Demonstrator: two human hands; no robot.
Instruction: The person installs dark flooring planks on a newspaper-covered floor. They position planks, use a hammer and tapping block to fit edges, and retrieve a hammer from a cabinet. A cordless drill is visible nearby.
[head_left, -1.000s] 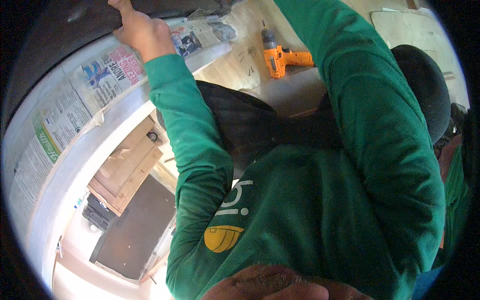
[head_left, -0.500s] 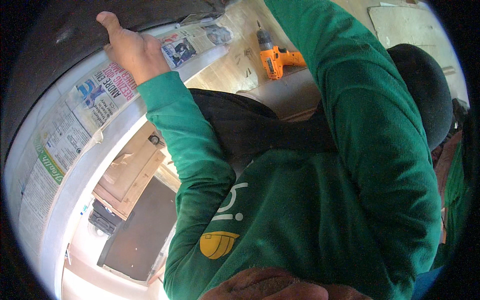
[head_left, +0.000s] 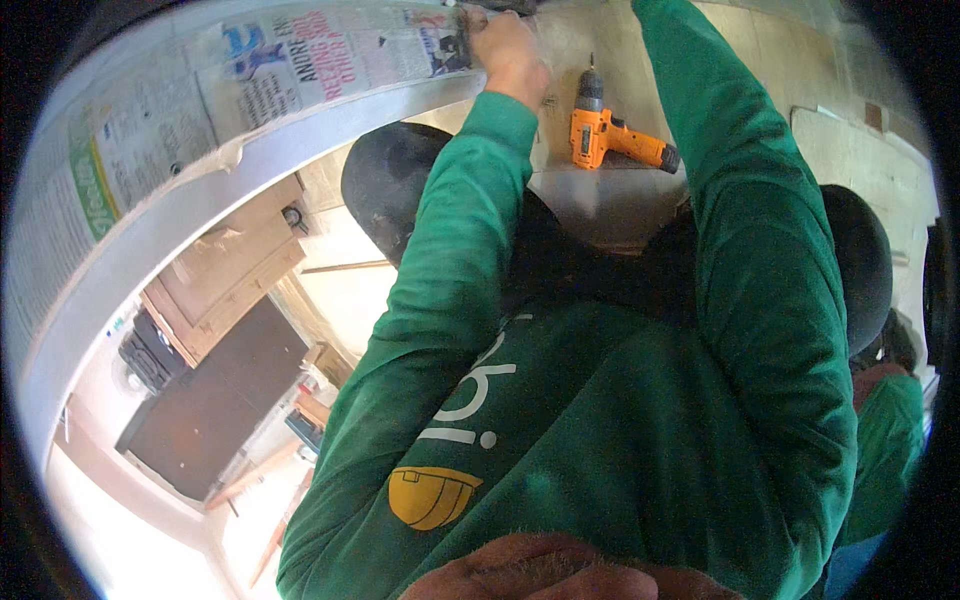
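Note:
My left hand [head_left: 508, 52] is at the upper edge of the view, by the right end of a long pale ledge [head_left: 300, 128]. Its fingers look curled in, beside a small dark thing that I cannot make out. Printed newspaper [head_left: 345, 55] lies along the top of the ledge. A short way to the right of this hand, an orange and black cordless drill [head_left: 598, 135] rests on its side, bit pointing away from me. My right sleeve [head_left: 740, 140] reaches past the top edge, so the right hand itself is out of sight.
The drill lies on a wooden surface [head_left: 560, 160] in front of my knees. Below on the left are a wooden cabinet [head_left: 225, 270], a black case [head_left: 150, 350] and a dark panel [head_left: 220, 400]. A pale board [head_left: 850, 160] lies at the right, and green cloth [head_left: 885, 460] shows lower right.
My left hand has moved right along the newspaper to the ledge's far end, and its spread thumb and fingers have curled in. The view has shifted, so the drill appears farther right.

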